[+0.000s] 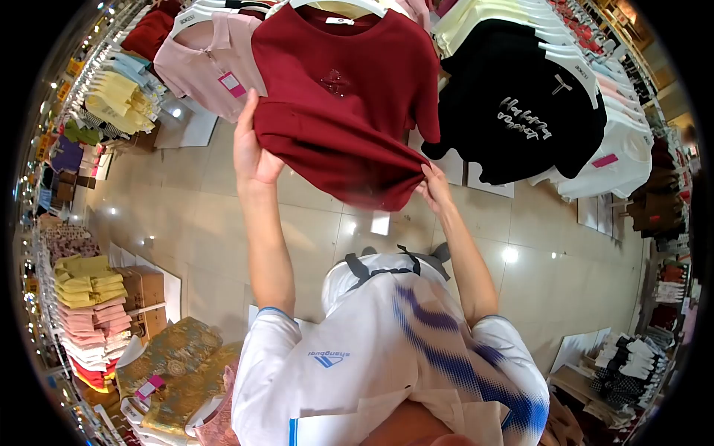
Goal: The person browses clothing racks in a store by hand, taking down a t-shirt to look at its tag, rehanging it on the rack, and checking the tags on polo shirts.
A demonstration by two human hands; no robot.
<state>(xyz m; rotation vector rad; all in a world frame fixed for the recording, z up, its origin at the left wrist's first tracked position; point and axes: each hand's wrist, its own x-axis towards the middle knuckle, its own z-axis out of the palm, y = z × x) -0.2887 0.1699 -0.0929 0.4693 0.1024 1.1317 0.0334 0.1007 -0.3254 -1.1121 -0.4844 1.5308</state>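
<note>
A dark red short-sleeved shirt (335,82) hangs from a white hanger (338,6) at the top centre, with a small sparkly motif on its chest. My left hand (256,145) is at the shirt's left edge, its fingers partly behind the cloth and the thumb pointing up. At the lower right corner of the shirt, my right hand (433,186) pinches the hem and pulls it sideways, so the cloth folds diagonally. The hem between my hands is slightly blurred. A pink collared shirt (204,56) with a magenta tag hangs just left of the red one.
To the right hang a black shirt with white lettering (524,111) and white shirts (621,160). Yellow garments (119,100) hang at the left. Folded clothes (89,312) are stacked lower left, near a cardboard box (143,290) and patterned garments (175,357). Tiled floor (201,215) lies below.
</note>
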